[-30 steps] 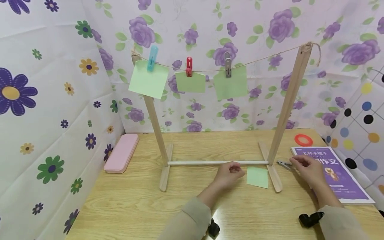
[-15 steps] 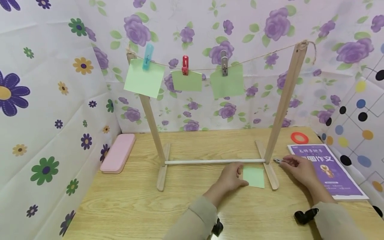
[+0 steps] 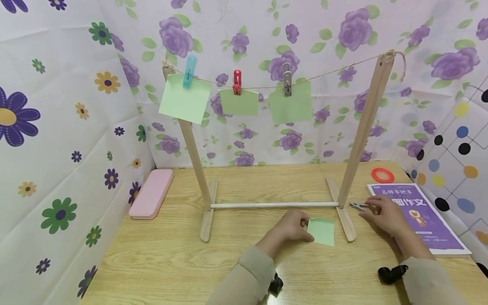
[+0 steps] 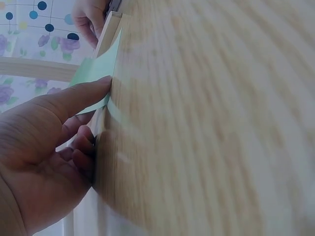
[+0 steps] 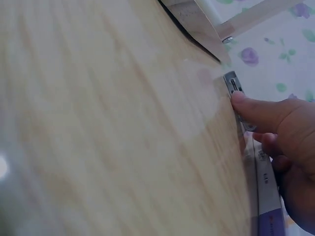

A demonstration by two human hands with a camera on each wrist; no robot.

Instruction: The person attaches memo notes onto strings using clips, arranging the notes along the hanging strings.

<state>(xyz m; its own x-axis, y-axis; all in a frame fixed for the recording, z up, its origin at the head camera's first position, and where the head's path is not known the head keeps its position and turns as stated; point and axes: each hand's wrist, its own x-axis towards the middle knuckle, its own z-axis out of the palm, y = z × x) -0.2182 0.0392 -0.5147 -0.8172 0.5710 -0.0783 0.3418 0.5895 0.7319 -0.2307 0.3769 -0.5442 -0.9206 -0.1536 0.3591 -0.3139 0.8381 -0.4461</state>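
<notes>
Head view: left hand (image 3: 291, 226) now pinches green note (image 3: 321, 231) — right hand (image 3: 383, 214) fingers stay on metal clip (image 3: 359, 206).

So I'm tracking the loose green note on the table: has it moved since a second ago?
Yes. The green note, gripped by the left hand, has slid slightly left, away from the rack's right foot.

Hidden or unclear, as we find it:
- Metal clip (image 3: 358, 206): its rear end lies under the right hand (image 3: 385, 214); we cannot tell the grip.
- Green note (image 3: 321, 231): its left edge is covered by the left hand (image 3: 292, 226).
- Table (image 4: 206, 123): blurred in both wrist views.
- Purple book (image 3: 419, 216): its small print is unreadable to us.
</notes>
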